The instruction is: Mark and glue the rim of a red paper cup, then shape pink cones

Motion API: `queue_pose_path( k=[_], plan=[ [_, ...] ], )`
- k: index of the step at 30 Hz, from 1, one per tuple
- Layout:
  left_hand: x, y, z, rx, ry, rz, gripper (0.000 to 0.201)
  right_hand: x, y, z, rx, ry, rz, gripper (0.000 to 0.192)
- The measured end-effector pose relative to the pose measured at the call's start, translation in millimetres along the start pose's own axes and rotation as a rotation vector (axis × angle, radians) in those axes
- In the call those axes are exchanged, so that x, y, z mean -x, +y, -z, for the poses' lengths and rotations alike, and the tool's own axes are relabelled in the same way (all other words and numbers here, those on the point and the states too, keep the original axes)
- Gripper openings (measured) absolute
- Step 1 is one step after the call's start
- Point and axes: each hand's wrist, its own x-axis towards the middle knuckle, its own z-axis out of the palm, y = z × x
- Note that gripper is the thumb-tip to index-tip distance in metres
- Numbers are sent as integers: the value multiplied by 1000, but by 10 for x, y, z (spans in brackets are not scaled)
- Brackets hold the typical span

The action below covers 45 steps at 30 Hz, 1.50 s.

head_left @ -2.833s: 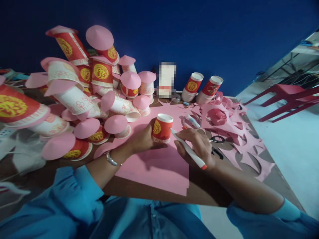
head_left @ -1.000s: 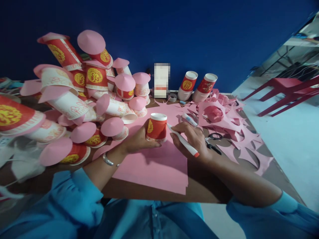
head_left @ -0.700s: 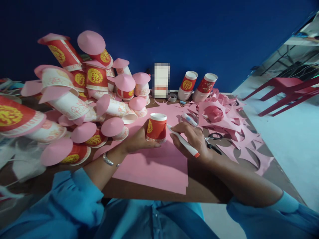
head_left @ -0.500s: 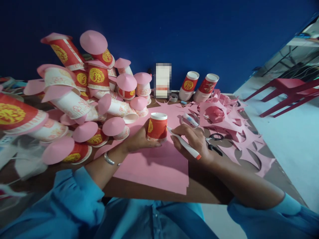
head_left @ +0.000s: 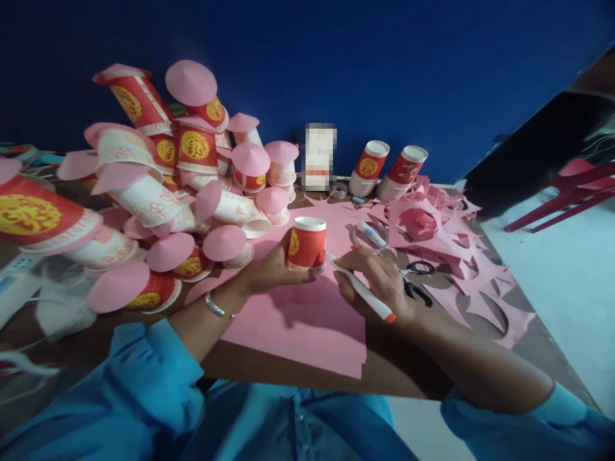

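- The left hand [head_left: 269, 269] has its fingers [head_left: 300, 279] wrapped around the lower half of an upside-down red paper cup with a gold emblem and a white base on top [head_left: 306, 244]; the thumb side lies against the cup's left wall, so the cup is firmly held.
- The right hand [head_left: 384, 282] has its fingers [head_left: 346, 257] closed on a white marker pen with an orange end cap [head_left: 362, 289]; the pen's tip touches the cup's right lower edge, and the capped end points back towards the wrist.
- The held cup stands mouth-down on a sheet of pink paper [head_left: 307, 326], between the two hands; what is inside it cannot be seen.
- The sheet lies on the brown bench [head_left: 394, 368], its near edge close to the bench's front.
- Just beyond the right hand lie black-handled scissors [head_left: 417, 280] and a small white glue tube [head_left: 373, 234], among pink paper offcuts with round holes [head_left: 446, 250].
- Two more upturned red cups [head_left: 387, 168] stand at the blue wall [head_left: 384, 64], both mouth-down.
- To the left, a heap of paper cups capped with pink paper cones [head_left: 158, 192] is piled on the bench, many tilted or lying on their sides.
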Motion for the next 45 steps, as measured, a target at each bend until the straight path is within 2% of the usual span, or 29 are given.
queue_pose_path(
  k=[3,6,10,14,19,29,38,45],
  plan=[
    [8,-57,14,-81,40,-3,62,-8,-46,13,24,10,55,22],
    [30,-128,46,-201,106,38,83,-13,-81,-7,37,-32,101,24],
    [54,-129,60,-336,113,80,97,-7,-78,-58,59,-40,96,25],
    [60,-78,47,-408,109,95,96,-11,-71,-65,57,-38,81,28],
    [58,-74,42,-376,94,51,92,-24,-70,-47,60,-73,61,28],
    [52,-84,25,-393,139,100,96,-21,-74,-81,47,-86,55,18],
    [46,-149,36,-251,165,86,94,9,-123,-130,7,-118,25,13],
    [16,-91,6,-194,165,132,89,26,-94,-131,43,-90,35,15]
  ],
)
